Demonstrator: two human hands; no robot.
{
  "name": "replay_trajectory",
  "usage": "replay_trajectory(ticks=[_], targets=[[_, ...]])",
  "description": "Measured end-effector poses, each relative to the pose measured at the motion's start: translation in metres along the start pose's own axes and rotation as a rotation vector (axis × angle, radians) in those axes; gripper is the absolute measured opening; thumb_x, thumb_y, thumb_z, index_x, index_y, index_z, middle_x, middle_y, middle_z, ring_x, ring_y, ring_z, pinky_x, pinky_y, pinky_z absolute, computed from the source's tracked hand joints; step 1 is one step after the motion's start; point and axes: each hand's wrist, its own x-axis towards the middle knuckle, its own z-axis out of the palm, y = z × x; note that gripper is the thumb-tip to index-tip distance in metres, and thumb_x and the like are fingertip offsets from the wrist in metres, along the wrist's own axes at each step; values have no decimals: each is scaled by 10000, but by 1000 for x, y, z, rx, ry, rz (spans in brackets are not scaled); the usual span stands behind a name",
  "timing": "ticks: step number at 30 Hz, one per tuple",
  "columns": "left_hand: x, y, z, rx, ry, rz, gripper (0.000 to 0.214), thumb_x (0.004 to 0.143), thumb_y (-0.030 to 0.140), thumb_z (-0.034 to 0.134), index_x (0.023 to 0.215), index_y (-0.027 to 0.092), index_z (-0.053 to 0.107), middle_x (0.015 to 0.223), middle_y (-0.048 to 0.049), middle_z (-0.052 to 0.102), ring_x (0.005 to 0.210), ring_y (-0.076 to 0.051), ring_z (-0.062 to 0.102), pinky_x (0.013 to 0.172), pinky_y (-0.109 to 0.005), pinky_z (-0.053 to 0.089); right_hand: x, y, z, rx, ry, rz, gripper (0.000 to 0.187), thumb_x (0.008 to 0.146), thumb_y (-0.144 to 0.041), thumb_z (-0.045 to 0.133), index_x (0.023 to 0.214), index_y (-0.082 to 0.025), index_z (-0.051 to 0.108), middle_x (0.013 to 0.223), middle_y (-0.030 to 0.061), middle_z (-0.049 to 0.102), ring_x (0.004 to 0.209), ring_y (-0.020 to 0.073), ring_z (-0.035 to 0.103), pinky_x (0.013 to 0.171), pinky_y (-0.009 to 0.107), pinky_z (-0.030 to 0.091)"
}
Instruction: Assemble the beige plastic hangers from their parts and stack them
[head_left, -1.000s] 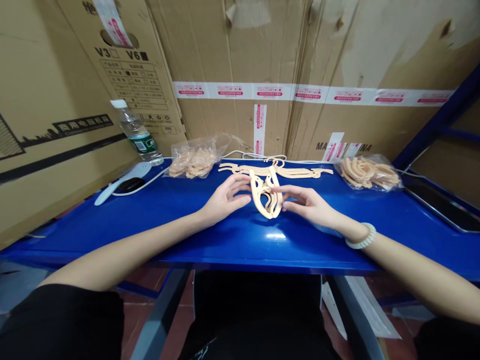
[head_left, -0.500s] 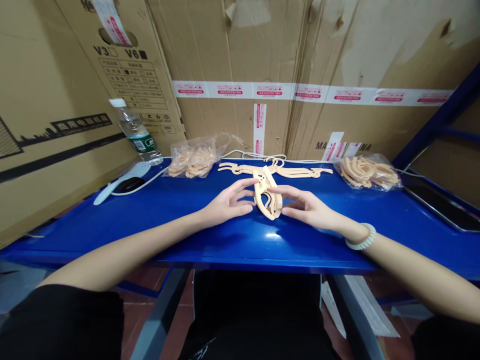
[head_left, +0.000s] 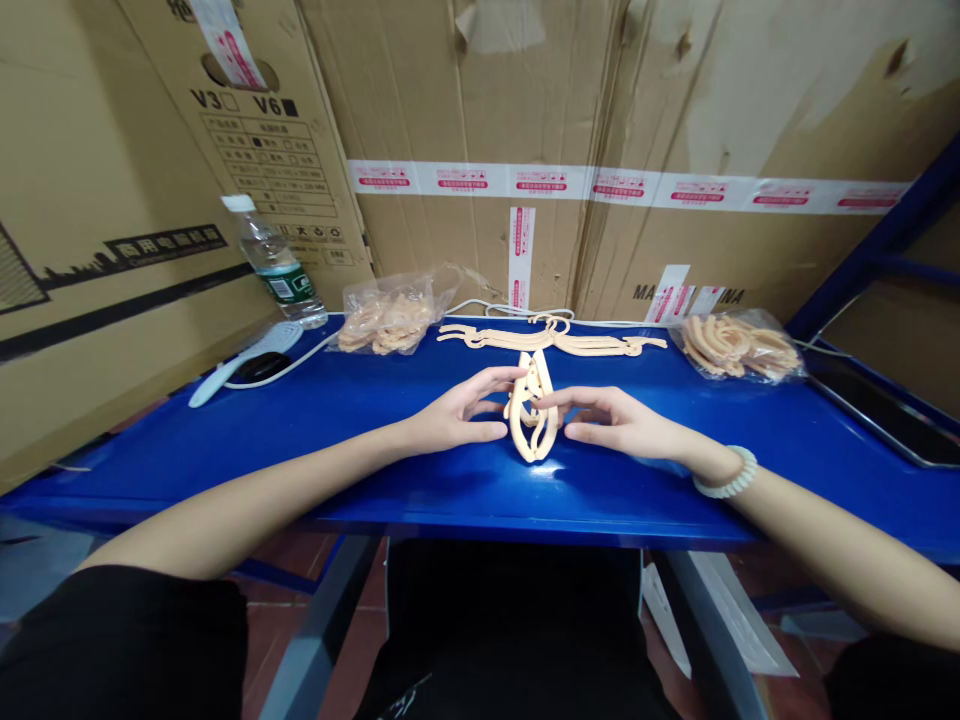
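Observation:
A folded beige plastic clothes hanger (head_left: 517, 425) stands narrow end toward me on the blue table. My left hand (head_left: 461, 412) is at its left side, fingers apart, with the index fingertip touching its upper part and the thumb off it. From the right, my right hand (head_left: 611, 420) reaches in with spread fingers; its index finger lies across the hanger's middle and its thumb is clear of it. Behind them lies an unfolded hanger (head_left: 600, 345) of the same beige plastic, its hook toward the boxes.
Clear bags of beige hanger parts lie at back left (head_left: 386, 320) and back right (head_left: 739, 345). A water bottle (head_left: 281, 270), a pale blue hairbrush (head_left: 244, 360) and a black mouse (head_left: 262, 368) are at left. A dark tablet-like device (head_left: 885, 415) lies right. Cardboard boxes (head_left: 480, 110) wall the back.
The folded hanger has come slightly toward me and turned straighter, its two arms now more even. Both hands stay beside it, the left one a little lower.

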Motion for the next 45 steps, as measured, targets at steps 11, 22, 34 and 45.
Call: replay_trajectory(ticks=[11, 22, 34, 45], targets=[[0, -13, -1, 486, 112, 7, 788, 884, 257, 697, 1567, 236, 306, 1594, -199, 364, 1411, -359, 456, 1151, -602, 383, 7, 23, -9, 152, 174, 101, 556, 870, -362, 733, 1381, -174, 622, 1118, 98, 741, 883, 183, 676, 840, 373, 561], [-1, -14, -2, 596, -34, 65, 776, 904, 294, 683, 1564, 200, 286, 1607, -196, 336, 1488, -357, 361, 1223, -586, 312, 9, 36, -7, -540, 191, -139, 495, 1005, -321, 525, 1495, -258, 496, 1382, 138, 599, 1251, 296, 574, 1070, 568, 478], [-1, -15, -5, 732, -56, 69, 755, 913, 349, 664, 1549, 195, 288, 1604, -179, 351, 1486, -336, 367, 1234, -571, 316, 11, 43, -3, -771, 136, -118, 495, 1059, -328, 383, 1547, -258, 430, 1430, 159, 562, 1285, 337, 542, 1060, 595, 472], [-1, -17, -8, 759, -48, 93, 710, 914, 309, 653, 1535, 197, 327, 1579, -172, 406, 1461, -328, 416, 1218, -549, 349, 11, 50, -5, -804, 140, -136, 560, 1034, -280, 456, 1581, -224, 353, 1471, 181, 530, 1310, 343, 530, 1054, 600, 478]])
